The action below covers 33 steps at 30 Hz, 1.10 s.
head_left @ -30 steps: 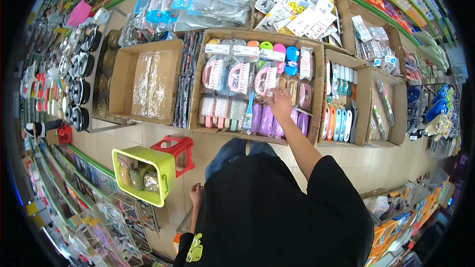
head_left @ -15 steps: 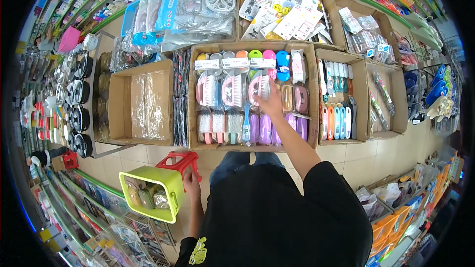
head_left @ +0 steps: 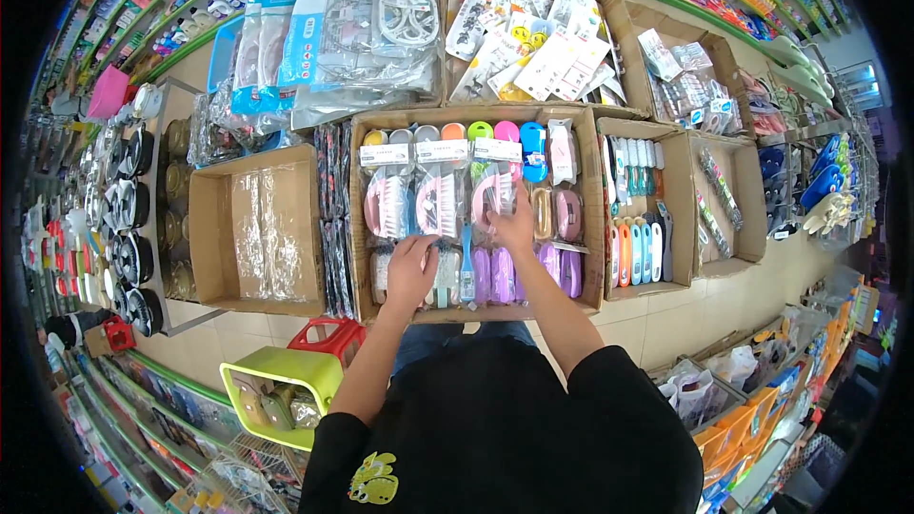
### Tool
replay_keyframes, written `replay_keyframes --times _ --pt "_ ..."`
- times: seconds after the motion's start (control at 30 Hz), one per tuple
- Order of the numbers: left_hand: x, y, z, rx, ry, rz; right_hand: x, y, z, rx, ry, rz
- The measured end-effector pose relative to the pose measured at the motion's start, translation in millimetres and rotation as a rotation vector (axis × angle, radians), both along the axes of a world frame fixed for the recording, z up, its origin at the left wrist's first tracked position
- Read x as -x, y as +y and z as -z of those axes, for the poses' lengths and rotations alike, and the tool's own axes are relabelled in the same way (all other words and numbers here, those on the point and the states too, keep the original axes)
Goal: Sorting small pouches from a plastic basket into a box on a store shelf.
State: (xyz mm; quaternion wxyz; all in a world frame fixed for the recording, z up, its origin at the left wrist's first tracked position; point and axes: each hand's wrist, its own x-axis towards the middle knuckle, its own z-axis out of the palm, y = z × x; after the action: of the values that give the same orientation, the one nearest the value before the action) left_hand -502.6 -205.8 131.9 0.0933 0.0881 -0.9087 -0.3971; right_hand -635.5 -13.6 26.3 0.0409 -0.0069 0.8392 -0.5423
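Observation:
My right hand [head_left: 511, 226] is on a pink-handled scrubbing brush [head_left: 483, 198] in clear wrapping, thumb on its lower part and fingers along its bristle side. The brush lies in a row with similar wrapped pink brushes [head_left: 436, 202] inside a large cardboard box [head_left: 597, 228]. My left hand [head_left: 411, 271] reaches over the near left part of that box, fingers stretched forward, above white-bristled brushes [head_left: 446, 276] and just below the middle wrapped brush. Between my hands stands a blue-handled brush [head_left: 466, 271], with purple brushes [head_left: 503, 276] to its right.
A cardboard box [head_left: 205, 247] with clear plastic film lies left. Boxes of carded goods [head_left: 538, 48] and bagged goods [head_left: 367, 48] stand behind. To the right is a box of coloured-handled items [head_left: 636, 252]. A lime-green bin [head_left: 271, 359] sits by a red stool [head_left: 328, 335] at my left.
My left hand has come up from beside the red stool and lime bin to over the brush box. My right hand stays at the same wrapped brush. The view has shifted slightly.

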Motion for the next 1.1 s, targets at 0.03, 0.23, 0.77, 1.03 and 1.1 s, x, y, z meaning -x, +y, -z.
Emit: replay_keyframes --times 0.03,0.23,0.77,1.03,1.1 --pt "8.8 0.9 6.4 -0.013 -0.017 0.021 0.1 0.0 -0.1 0.034 -0.021 0.029" --pt "54.2 7.1 23.9 0.105 0.046 0.121 1.9 -4.2 -10.9 0.076 -0.067 0.104" --pt "156.1 6.9 76.7 0.53 -0.065 0.361 0.6 3.5 -3.7 -0.203 -0.039 -0.014" --pt "163.9 -1.4 90.3 0.557 -0.145 0.37 3.2 9.1 -7.2 -0.109 -0.082 -0.035" --pt "164.8 -2.0 89.6 0.567 -0.151 0.366 4.2 8.5 -8.9 -0.112 -0.077 -0.048"
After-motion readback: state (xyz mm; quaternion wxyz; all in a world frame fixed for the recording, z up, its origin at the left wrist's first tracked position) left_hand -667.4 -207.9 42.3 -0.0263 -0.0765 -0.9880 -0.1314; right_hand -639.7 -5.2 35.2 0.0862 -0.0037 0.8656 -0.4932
